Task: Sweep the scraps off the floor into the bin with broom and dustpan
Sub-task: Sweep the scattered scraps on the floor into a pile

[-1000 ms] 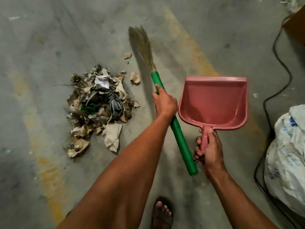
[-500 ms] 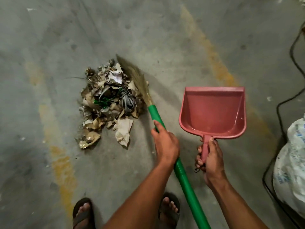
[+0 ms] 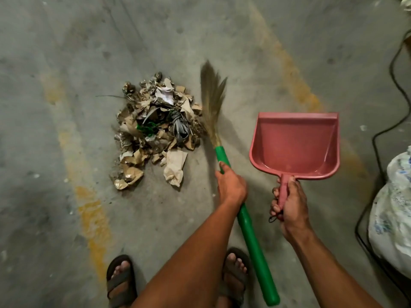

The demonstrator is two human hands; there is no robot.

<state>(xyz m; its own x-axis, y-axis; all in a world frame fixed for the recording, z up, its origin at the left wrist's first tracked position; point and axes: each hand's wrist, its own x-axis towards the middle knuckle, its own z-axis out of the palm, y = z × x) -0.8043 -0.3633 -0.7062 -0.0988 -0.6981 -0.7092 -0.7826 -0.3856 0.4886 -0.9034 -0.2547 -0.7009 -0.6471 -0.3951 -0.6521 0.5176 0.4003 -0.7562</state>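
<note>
Scraps [image 3: 155,130] lay heaped on the concrete floor [image 3: 66,52], ahead and to the left of my left hand [image 3: 231,187], all paper shreds, cardboard and a knot of grey strapping. Half a second before, the bristles had been pressed into the far right edge of the heap; now they stood just off its right side, lifted and blurred, and the loose bits seen a second ago beyond the pile had been gathered in. I judged the heap tight enough that the next stroke could go toward the pan.

My left hand was clenched round the green handle of the broom [image 3: 244,218], thumb laid up the shaft, the bristles ahead of it. My right hand [image 3: 289,205] gripped the handle of the pink dustpan [image 3: 295,143], fingers curled under it; the pan hung empty, to the right of the broom and well apart from the heap. It had not yet been set down.

White sack [image 3: 393,214] sat at the far right, a black cable [image 3: 378,134] looping past it. Both my sandalled feet [image 3: 121,278] stood below.
</note>
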